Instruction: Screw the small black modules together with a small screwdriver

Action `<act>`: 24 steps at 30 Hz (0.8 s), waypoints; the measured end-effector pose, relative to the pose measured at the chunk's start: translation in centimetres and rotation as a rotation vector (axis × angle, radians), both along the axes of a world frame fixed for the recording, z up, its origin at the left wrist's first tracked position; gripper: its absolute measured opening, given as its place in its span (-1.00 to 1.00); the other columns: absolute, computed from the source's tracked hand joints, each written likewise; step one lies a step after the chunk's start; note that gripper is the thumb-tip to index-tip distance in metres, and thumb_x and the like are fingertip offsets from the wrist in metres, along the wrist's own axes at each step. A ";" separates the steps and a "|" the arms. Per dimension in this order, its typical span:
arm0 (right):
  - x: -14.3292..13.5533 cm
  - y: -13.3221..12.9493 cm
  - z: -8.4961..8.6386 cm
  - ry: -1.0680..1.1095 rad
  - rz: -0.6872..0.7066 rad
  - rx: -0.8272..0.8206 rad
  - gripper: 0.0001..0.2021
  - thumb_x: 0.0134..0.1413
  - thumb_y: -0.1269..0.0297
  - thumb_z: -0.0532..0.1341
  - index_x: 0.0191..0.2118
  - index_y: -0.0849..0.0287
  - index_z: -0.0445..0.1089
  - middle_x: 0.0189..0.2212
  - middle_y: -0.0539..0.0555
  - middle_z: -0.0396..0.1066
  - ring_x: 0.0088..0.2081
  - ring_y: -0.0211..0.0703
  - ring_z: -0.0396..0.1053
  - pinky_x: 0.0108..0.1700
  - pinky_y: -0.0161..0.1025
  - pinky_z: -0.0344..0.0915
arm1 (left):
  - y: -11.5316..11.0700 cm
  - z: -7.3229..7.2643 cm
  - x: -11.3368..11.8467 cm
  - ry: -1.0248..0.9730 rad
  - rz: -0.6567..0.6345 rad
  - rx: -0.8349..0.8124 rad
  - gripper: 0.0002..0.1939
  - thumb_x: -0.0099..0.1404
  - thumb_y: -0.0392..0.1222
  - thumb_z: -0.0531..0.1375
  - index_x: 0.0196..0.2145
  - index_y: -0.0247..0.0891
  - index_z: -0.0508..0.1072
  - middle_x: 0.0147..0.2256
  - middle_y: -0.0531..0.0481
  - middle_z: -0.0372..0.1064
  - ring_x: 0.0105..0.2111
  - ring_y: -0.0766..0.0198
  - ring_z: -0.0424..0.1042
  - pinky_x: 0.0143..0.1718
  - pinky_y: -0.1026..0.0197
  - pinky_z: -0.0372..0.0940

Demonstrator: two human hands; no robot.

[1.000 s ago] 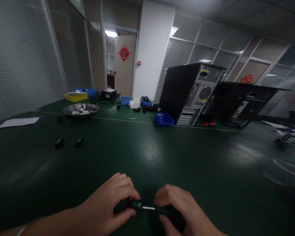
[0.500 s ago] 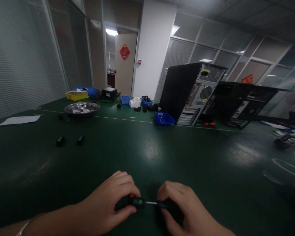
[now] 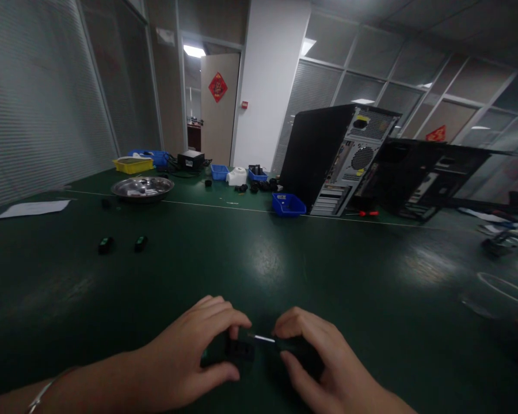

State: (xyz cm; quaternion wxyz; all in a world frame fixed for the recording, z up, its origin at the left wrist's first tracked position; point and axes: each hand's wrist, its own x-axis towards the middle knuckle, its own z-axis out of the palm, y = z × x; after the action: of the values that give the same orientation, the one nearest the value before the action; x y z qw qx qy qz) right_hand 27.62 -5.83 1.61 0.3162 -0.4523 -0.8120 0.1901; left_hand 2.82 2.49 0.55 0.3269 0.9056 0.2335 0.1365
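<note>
Low in the head view, my left hand [image 3: 198, 345] has its thumb and fingers curled round a small black block [image 3: 242, 351]. A dark face with small recesses shows on it. My right hand [image 3: 323, 356] is closed on a screwdriver [image 3: 264, 338] with a dark handle, mostly hidden in the palm. Its thin metal shaft points left, and the tip lies just above the block's upper edge, near my left index finger. Whether the tip touches the block I cannot tell. Two similar black blocks with green marks, one [image 3: 106, 245] and another [image 3: 141, 243], rest farther left on the table.
A steel bowl [image 3: 142, 197] with small parts and a white paper [image 3: 32, 209] lie at the left. A blue bin [image 3: 288, 213] stands before a computer tower [image 3: 319, 155]. A red-handled tool [image 3: 368, 213] lies to its right on the green table [image 3: 198, 261].
The black block has turned in my left hand, so its green-marked face no longer faces up. The screwdriver tip has come away from the block's end and now angles slightly upward to the left.
</note>
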 end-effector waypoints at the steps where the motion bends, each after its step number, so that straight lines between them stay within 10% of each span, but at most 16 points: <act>1: 0.1 0.0 0.0 -0.008 -0.011 -0.008 -0.82 0.16 0.48 0.11 -0.14 0.13 0.31 -0.25 0.10 0.44 -0.23 -0.08 0.44 -0.16 -0.16 0.39 | 0.1 0.3 -0.1 -0.004 -0.013 -0.006 -0.54 0.20 -0.18 0.40 0.01 -0.15 0.36 -0.10 -0.03 0.40 -0.11 0.04 0.35 -0.06 0.04 0.22; 4: 0.4 0.2 -0.1 -0.054 -0.073 -0.048 -0.85 0.21 0.45 0.11 -0.13 0.12 0.30 -0.23 0.11 0.43 -0.21 -0.05 0.42 -0.16 -0.11 0.38 | 1.1 1.4 -1.0 -0.032 -0.045 0.008 -0.37 0.12 -0.02 0.46 0.08 -0.13 0.33 0.01 -0.06 0.35 -0.02 0.01 0.32 0.03 0.03 0.20; 10: 0.8 0.9 -0.7 -0.137 -0.158 -0.116 -0.83 0.26 0.44 0.10 -0.08 0.09 0.30 -0.15 0.12 0.43 -0.13 0.00 0.41 -0.04 0.02 0.35 | 3.7 2.9 -3.5 0.132 -0.063 -0.019 -0.82 0.27 -0.17 0.35 -0.17 -0.13 0.49 -0.18 0.05 0.42 -0.17 0.16 0.40 -0.16 0.22 0.25; 14: 0.7 0.9 -0.3 -0.205 -0.158 -0.067 -0.84 0.25 0.45 0.13 -0.10 0.09 0.33 -0.14 0.12 0.45 -0.11 0.03 0.41 -0.01 0.07 0.32 | 4.0 2.6 -3.8 0.234 -0.100 -0.069 -0.77 0.21 -0.18 0.40 -0.18 -0.13 0.50 -0.21 0.07 0.42 -0.23 0.19 0.41 -0.23 0.24 0.23; 20: -1.0 -0.8 2.2 -0.039 0.073 0.285 -0.70 0.24 0.55 0.10 0.02 0.12 0.36 -0.16 0.15 0.52 -0.16 -0.03 0.49 -0.11 -0.09 0.39 | 3.3 2.3 -3.5 0.208 -0.157 -0.061 -0.85 0.25 -0.36 0.31 -0.25 -0.15 0.48 -0.25 0.09 0.40 -0.22 0.20 0.39 -0.19 0.24 0.21; 24: -1.3 -3.6 3.8 0.023 0.182 0.161 -0.82 0.36 0.22 0.17 0.00 -0.17 0.44 -0.32 -0.05 0.61 -0.30 -0.09 0.57 -0.15 -0.15 0.47 | 3.3 2.1 -3.4 0.162 -0.180 -0.051 -0.86 0.26 -0.41 0.23 -0.28 -0.18 0.47 -0.28 0.07 0.40 -0.28 0.23 0.37 -0.25 0.27 0.22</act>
State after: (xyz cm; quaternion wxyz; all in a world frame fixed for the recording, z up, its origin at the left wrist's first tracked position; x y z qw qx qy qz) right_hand 26.36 -9.44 5.37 0.3422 -0.3476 -0.8587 0.1573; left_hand -0.61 5.76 2.62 0.3406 0.9223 0.1805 0.0269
